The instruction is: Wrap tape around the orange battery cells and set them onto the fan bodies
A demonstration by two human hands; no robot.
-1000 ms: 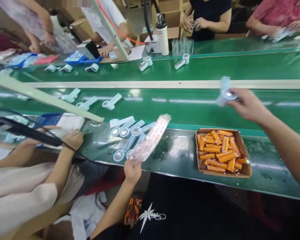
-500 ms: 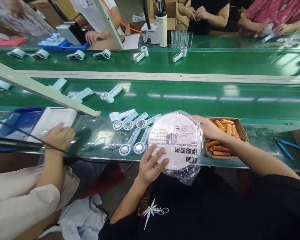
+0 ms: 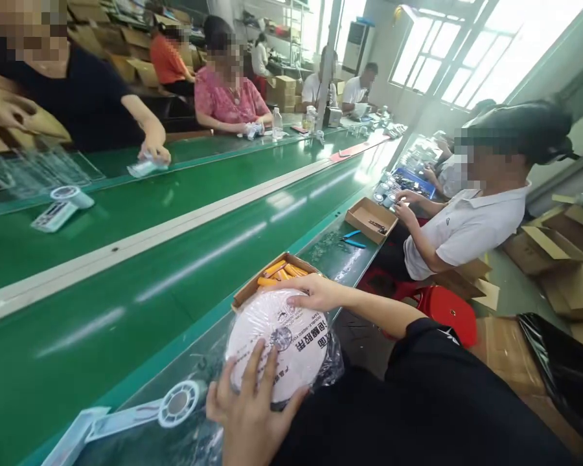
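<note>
A white roll of double-sided foam tape in clear plastic wrap is tilted up in front of me, close to my body. My left hand holds its near side, fingers spread across the printed face and thumb at the lower edge. Gripping the far upper edge is my right hand, with its fingertips over the face. Right behind the roll stands a cardboard box of orange battery cells, partly hidden by it. A light-blue handheld fan body lies on the bench to the left.
A green conveyor belt runs beyond the bench. Blue-handled pliers and a shallow cardboard box lie further right, near a seated co-worker in a white shirt. Across the belt, a co-worker's hand touches a small device.
My view has swung right and up along the line. The tape roll stays in both hands; my right fingers now lie over its face. A co-worker opposite has reached onto the belt.
</note>
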